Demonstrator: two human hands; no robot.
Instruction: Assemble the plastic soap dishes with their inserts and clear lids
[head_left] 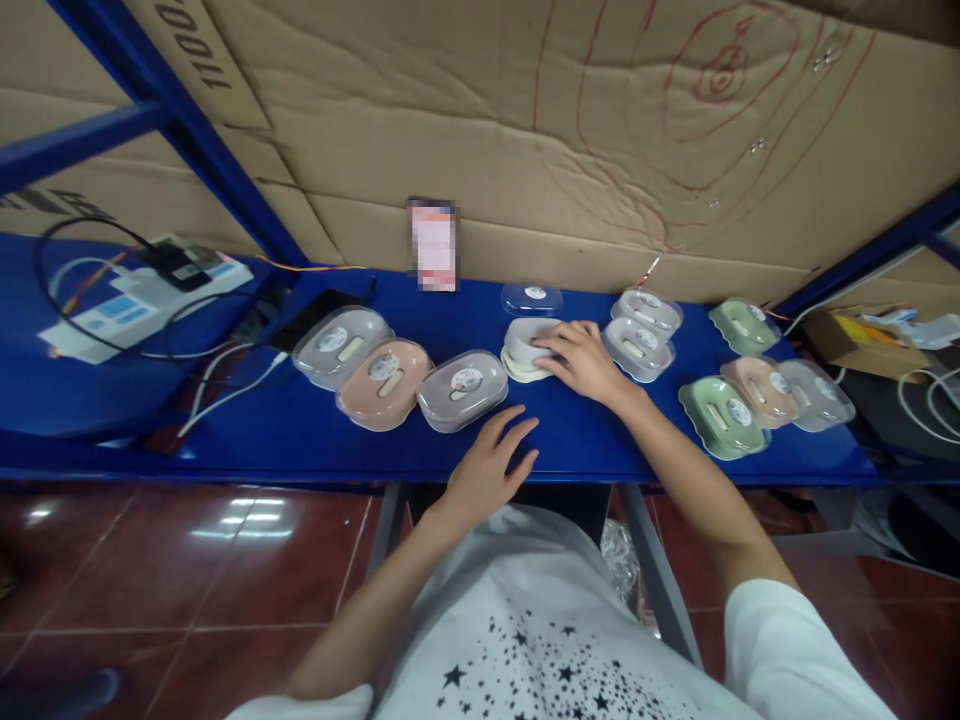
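My right hand [581, 358] has its thumb and fingers closed on a light grey soap dish tray [525, 335]. The tray sits over a cream base [519, 368] on the blue table; whether it is seated in the base or slightly above it I cannot tell. Behind it lies a loose clear lid [531, 299] with a round sticker. My left hand [486, 468] hovers over the table's front edge, fingers spread and holding nothing. Just beyond it is a grey soap dish with a clear lid [463, 392].
Lidded soap dishes stand at left, one pink [385, 385] and one grey [341, 347]. More are at right, including a green one [724, 418] and a grey one [639, 348]. A phone [433, 245] leans on the cardboard. Cables and a power strip [142, 300] lie left.
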